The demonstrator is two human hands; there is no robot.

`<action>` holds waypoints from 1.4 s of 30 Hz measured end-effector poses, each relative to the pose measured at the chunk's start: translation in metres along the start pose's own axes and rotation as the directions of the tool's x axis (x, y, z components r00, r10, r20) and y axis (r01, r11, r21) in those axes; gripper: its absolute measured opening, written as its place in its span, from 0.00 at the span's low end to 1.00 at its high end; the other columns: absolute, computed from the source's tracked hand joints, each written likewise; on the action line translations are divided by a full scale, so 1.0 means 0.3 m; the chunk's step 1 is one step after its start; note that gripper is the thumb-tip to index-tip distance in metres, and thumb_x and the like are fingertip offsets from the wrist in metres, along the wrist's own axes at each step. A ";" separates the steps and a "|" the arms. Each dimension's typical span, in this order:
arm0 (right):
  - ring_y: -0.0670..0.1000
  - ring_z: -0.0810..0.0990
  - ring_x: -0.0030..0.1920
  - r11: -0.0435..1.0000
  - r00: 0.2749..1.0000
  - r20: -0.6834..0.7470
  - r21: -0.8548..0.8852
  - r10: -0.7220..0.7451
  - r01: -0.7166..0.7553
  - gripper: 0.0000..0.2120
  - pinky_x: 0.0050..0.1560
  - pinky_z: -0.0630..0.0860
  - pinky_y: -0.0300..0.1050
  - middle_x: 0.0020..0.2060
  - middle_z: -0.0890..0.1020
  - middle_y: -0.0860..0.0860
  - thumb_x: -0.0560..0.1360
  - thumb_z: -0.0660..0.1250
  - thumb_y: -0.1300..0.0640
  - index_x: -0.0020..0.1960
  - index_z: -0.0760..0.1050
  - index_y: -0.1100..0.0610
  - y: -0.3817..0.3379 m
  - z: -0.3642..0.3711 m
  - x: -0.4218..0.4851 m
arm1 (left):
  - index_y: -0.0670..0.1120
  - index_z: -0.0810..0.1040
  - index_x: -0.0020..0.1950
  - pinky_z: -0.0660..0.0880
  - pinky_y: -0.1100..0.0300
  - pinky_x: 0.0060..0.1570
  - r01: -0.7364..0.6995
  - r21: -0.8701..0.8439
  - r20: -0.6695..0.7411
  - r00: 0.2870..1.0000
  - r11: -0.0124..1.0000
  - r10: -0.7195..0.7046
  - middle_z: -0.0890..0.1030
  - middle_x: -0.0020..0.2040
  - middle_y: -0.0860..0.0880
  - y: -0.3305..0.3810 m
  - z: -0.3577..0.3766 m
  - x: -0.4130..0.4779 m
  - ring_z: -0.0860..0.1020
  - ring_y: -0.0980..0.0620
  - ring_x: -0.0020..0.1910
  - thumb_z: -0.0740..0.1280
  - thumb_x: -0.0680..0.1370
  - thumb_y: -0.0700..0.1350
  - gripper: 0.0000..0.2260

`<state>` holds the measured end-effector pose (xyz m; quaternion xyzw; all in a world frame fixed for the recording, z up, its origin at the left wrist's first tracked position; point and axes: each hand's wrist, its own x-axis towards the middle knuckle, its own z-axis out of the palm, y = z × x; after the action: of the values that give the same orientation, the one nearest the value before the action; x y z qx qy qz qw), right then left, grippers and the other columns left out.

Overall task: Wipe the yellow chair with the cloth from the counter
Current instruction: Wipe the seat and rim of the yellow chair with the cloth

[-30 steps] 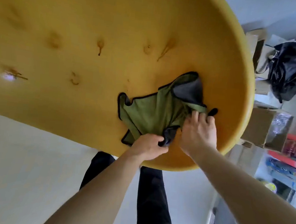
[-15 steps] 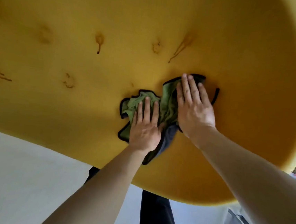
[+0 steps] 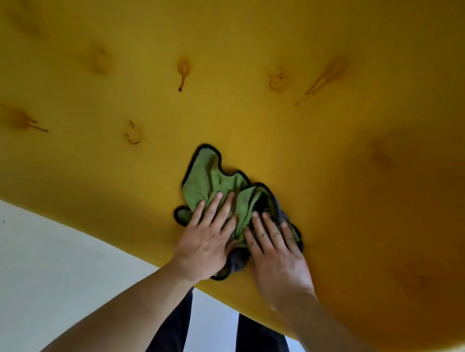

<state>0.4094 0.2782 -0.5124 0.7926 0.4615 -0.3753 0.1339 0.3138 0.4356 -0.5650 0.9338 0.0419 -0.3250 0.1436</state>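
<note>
On yellow chair (image 3: 267, 37), both hands' fingers flat, released, pressing green cloth (image 3: 208, 179), no writing.

Honestly can't pin down the place from my feed right now. The yellow chair (image 3: 266, 51) fills nearly the whole view, stained with brownish drips. Below it I only get a pale, plain floor (image 3: 33, 256) with a couple of specks, and dark trouser legs (image 3: 167, 340). Indoors, bare and utilitarian looking, but home or workshop, no clue.
</note>
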 end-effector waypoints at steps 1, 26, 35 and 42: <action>0.55 0.26 0.76 0.999 1.000 0.014 -0.049 -0.021 0.022 0.30 0.75 0.30 0.58 0.77 0.28 0.53 0.84 0.45 0.48 0.81 0.34 0.53 0.013 -0.009 0.009 | 0.44 0.60 0.80 0.50 0.38 0.77 -0.001 0.007 -0.011 1.000 1.000 0.001 0.43 0.82 0.41 -0.012 0.005 -0.003 0.42 0.39 0.81 0.53 0.83 0.58 0.29; 0.60 0.34 0.79 0.866 0.986 -0.161 -0.497 -0.028 -0.057 0.29 0.70 0.25 0.61 0.79 0.36 0.59 0.83 0.42 0.52 0.81 0.40 0.61 0.279 -0.336 0.187 | 0.45 0.47 0.82 0.62 0.45 0.75 -0.014 -0.136 -0.242 0.970 0.991 -0.019 0.43 0.83 0.46 -0.045 -0.276 0.328 0.48 0.42 0.81 0.47 0.85 0.57 0.28; 0.58 0.31 0.78 0.825 0.871 -0.334 -0.322 0.360 -0.465 0.34 0.76 0.37 0.60 0.78 0.32 0.58 0.75 0.29 0.55 0.80 0.35 0.61 0.362 -0.408 0.062 | 0.49 0.69 0.72 0.68 0.41 0.71 -0.049 -0.464 -0.393 0.906 0.884 -0.157 0.51 0.83 0.46 0.206 -0.352 0.453 0.52 0.40 0.81 0.56 0.84 0.49 0.17; 0.60 0.32 0.79 0.967 0.977 0.075 -0.178 0.199 -0.183 0.29 0.76 0.35 0.60 0.79 0.33 0.58 0.83 0.42 0.55 0.80 0.36 0.61 0.124 -0.178 -0.176 | 0.52 0.73 0.70 0.67 0.48 0.72 -0.046 -0.453 -0.044 0.999 0.890 0.029 0.62 0.80 0.53 0.224 -0.085 0.030 0.55 0.47 0.81 0.54 0.84 0.53 0.17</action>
<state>0.4501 0.2548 -0.4430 0.8008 0.4068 -0.3562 0.2577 0.3475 0.3788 -0.5352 0.8807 0.1013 -0.2867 0.3632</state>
